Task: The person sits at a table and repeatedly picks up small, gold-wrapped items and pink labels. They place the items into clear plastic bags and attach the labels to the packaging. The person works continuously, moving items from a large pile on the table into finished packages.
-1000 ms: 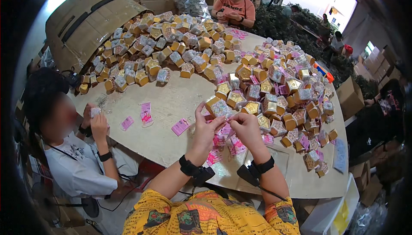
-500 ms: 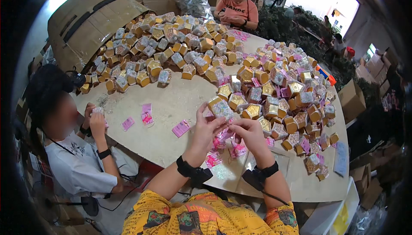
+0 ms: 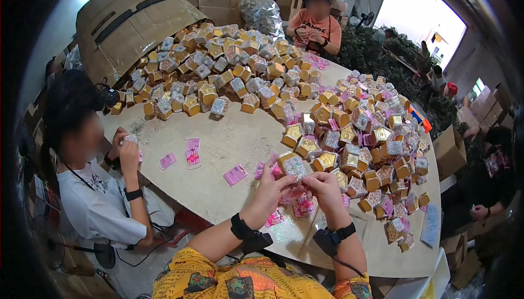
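Observation:
My left hand (image 3: 267, 192) is closed round a gold ornament (image 3: 293, 166) with pentagon-shaped ends and glittery, silvery sides, held tilted above the table. My right hand (image 3: 324, 190) meets it at the ornament's near end, thumb and forefinger pinched together. What lies between those fingertips is too small to make out. A pink tag (image 3: 292, 192) hangs between both hands, partly covered by the fingers. Under the hands on the table lie more pink printed tags (image 3: 303, 207). Just beyond is a heap of similar ornaments (image 3: 349, 135), many with pink tags among them.
A second heap of ornaments (image 3: 218, 70) spills from a big cardboard box (image 3: 131, 21) at the far left. Loose pink tags (image 3: 236, 174) lie left of my hands. One person (image 3: 103, 190) works at the left, another (image 3: 316, 26) across the table (image 3: 180, 190).
The whole view has shifted, so the table sits slightly lower and further right. Both my hands keep the ornament between them, and the pink tag below it shows more plainly.

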Motion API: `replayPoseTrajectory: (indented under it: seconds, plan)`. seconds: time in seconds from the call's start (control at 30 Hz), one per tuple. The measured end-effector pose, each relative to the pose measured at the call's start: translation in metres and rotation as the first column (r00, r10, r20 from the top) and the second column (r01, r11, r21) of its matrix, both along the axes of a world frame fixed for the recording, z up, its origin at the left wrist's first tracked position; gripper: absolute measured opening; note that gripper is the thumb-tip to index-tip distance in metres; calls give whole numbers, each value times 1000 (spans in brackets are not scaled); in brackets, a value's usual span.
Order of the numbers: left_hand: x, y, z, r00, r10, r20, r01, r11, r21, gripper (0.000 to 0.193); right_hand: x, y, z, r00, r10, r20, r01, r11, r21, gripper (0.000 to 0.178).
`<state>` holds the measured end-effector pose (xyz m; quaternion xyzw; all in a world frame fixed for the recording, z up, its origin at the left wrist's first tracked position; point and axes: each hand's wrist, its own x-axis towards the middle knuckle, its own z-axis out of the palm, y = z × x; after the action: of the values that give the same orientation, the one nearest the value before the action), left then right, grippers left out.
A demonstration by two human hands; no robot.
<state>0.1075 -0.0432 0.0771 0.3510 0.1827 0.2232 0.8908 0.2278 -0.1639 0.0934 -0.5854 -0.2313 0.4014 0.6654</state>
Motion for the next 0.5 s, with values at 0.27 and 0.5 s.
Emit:
replayPoseTrajectory:
  seconds: [0.27,0.5]
  plan:
    - [2,-2,-8,999,33,-11,-34,999,-20,66,-6,7,-2,1000,21,-6,-21,996,-87,18]
    - [0,-3,3,996,87,-10,-87,996,-7,70,-4,9,-8,1000,0,0,0,995,-95,19]
